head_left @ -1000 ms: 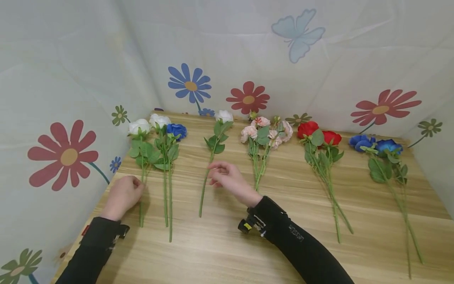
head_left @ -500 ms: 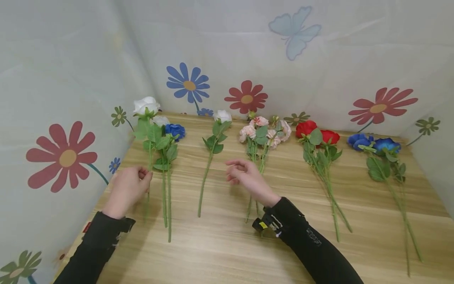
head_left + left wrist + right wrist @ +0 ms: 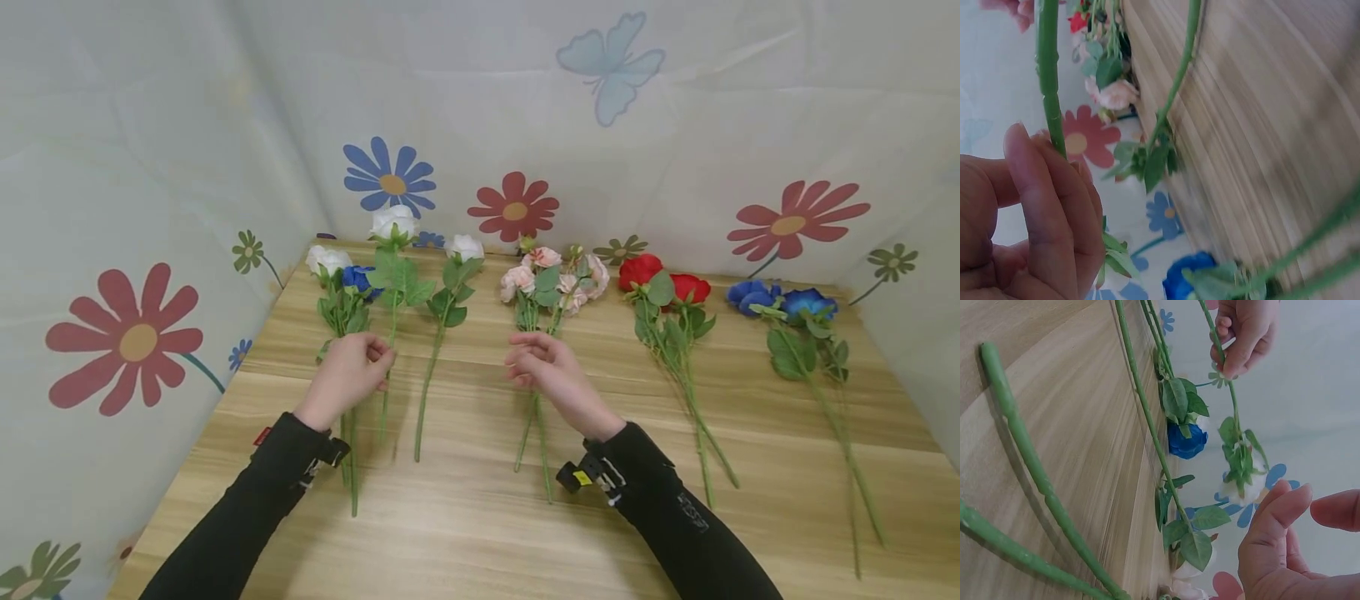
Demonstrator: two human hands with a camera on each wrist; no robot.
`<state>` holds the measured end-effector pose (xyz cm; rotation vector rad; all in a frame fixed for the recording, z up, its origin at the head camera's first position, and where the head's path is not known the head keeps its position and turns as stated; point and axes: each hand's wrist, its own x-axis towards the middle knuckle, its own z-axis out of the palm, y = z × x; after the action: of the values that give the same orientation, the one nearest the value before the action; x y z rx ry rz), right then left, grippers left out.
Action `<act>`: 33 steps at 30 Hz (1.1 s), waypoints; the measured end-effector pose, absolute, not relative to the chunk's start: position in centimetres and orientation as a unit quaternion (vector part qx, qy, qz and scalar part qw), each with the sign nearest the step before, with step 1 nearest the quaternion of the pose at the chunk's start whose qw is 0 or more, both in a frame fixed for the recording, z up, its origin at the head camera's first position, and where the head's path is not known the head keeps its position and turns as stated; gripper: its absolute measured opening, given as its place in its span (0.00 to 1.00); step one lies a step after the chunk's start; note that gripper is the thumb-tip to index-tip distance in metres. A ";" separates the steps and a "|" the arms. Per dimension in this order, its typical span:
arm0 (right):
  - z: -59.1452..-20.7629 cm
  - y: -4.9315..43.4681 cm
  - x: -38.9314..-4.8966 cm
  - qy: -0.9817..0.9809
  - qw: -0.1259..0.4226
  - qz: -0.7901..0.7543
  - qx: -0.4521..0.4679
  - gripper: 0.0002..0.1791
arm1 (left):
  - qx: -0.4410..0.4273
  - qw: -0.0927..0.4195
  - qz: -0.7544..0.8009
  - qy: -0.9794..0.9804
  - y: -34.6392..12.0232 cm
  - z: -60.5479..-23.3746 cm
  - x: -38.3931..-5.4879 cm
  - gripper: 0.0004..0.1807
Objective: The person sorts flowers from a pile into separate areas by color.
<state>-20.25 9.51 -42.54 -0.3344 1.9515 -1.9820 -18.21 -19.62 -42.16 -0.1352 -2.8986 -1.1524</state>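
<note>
My left hand (image 3: 348, 377) pinches the green stem of a white rose (image 3: 393, 222) between thumb and fingers, the bloom held up above the table. In the left wrist view the stem (image 3: 1047, 62) runs up out of the fingers. The right wrist view shows the same rose's leaves (image 3: 1238, 459) hanging in the air, clear of the wood. Over the stems of the pink roses (image 3: 517, 282), my right hand (image 3: 558, 379) hovers with fingers loosely bent. Thumb and fingertips of that hand (image 3: 1279, 550) stand apart with nothing between them.
Left of the held rose lie another white rose (image 3: 327, 260) and a blue rose (image 3: 362, 280). A single white rose (image 3: 465, 247) lies just to its right. Red roses (image 3: 641, 272) and blue roses (image 3: 810, 303) lie farther right on the wooden table (image 3: 465, 542), before a flower-printed cloth (image 3: 450, 100).
My left hand has lifted the white rose off the table's left side and carried it right, past the other white and blue roses. My right hand has moved right, away from the single white rose.
</note>
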 end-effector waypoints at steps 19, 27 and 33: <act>-42.8 10.1 -20.0 0.695 0.172 -0.688 -0.114 0.20 | -0.085 -0.064 -0.340 -0.934 -14.9 -46.0 -20.4 0.13; -42.8 10.2 -20.1 0.698 0.172 -0.687 -0.111 0.20 | -0.064 -0.025 -0.281 -0.957 -15.2 -45.8 -20.2 0.14; -42.7 10.3 -20.1 0.698 0.173 -0.687 -0.108 0.20 | -0.065 -0.033 -0.235 -0.969 -15.1 -46.0 -20.0 0.19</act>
<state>-20.07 10.30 -42.67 -0.3067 1.9805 -1.9478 -20.04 -15.14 -46.00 -0.2101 -3.1106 -0.7530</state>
